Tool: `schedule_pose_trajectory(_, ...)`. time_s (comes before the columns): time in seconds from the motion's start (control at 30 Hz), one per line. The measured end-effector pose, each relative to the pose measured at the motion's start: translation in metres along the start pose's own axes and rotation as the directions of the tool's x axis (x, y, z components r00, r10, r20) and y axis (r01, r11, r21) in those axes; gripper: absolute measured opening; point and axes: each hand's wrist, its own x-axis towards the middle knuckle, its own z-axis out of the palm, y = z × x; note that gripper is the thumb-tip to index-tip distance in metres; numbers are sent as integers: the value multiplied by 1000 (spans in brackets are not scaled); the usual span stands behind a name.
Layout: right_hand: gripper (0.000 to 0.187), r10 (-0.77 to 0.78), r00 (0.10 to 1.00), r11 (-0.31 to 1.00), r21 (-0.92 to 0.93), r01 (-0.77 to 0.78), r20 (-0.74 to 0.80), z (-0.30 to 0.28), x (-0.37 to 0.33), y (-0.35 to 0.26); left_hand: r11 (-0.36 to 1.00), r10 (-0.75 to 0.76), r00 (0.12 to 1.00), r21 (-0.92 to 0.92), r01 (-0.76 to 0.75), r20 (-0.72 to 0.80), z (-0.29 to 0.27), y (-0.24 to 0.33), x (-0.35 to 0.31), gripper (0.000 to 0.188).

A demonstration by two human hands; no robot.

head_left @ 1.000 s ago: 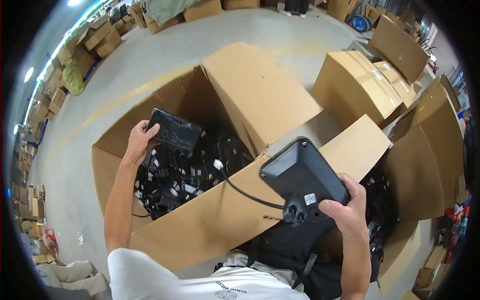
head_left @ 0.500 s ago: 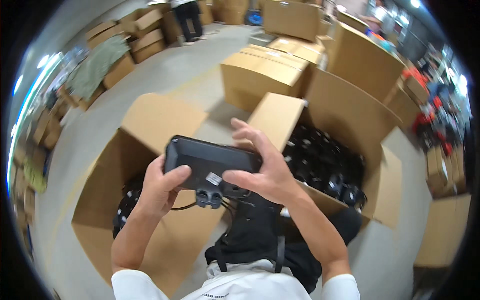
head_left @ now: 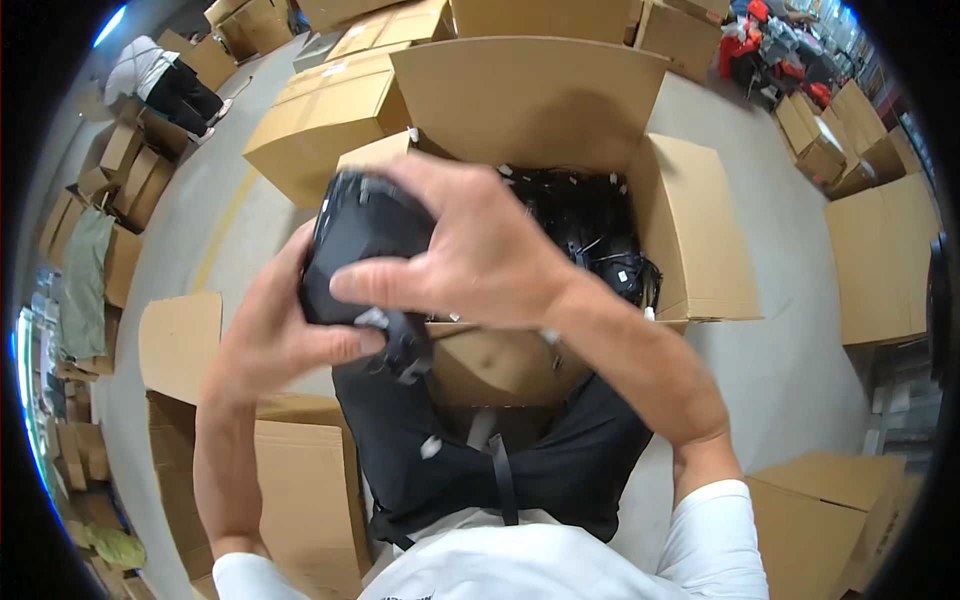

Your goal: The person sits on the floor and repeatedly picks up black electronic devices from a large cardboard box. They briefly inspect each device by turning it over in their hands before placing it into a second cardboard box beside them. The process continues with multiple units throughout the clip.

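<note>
A black, boxy plastic device (head_left: pixel 370 230) is held up in front of me between both hands. It is tilted on end, with a small white label and a knobbly black part at its lower edge; I cannot tell its exact kind. My left hand (head_left: pixel 265 335) grips its left and lower side, thumb over the lower front. Across its upper right side, my right hand (head_left: pixel 475 240) is closed, thumb flat on its face. Both hands are slightly blurred. Beyond them, an open carton (head_left: pixel 540 95) holds many similar black items (head_left: pixel 590 230) with cords.
Another open carton (head_left: pixel 305 500) stands at my lower left. Closed cartons (head_left: pixel 320 120) lie beyond at the left. A person (head_left: pixel 165 80) in a white top bends over at the far left. Cartons (head_left: pixel 880 260) and a heap of coloured things (head_left: pixel 785 50) are at the right.
My view has turned to the right, toward the carton of black items. The device has gone from lying level to standing on end, and my right hand has come over its top.
</note>
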Motion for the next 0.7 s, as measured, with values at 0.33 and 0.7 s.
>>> schedule_pose_trajectory(0.33, 61, 579, 693, 655, 261, -709, 429, -94, -58, 158, 787, -341, 940, -550, 280, -10, 88, -102, 161, 56)
schedule_pose_trajectory(0.7, 40, 642, 742, 236, -971, 45, 190, -66, -191, 316, 513, -733, 616, -361, 779, 288, 180, -234, 166, 50)
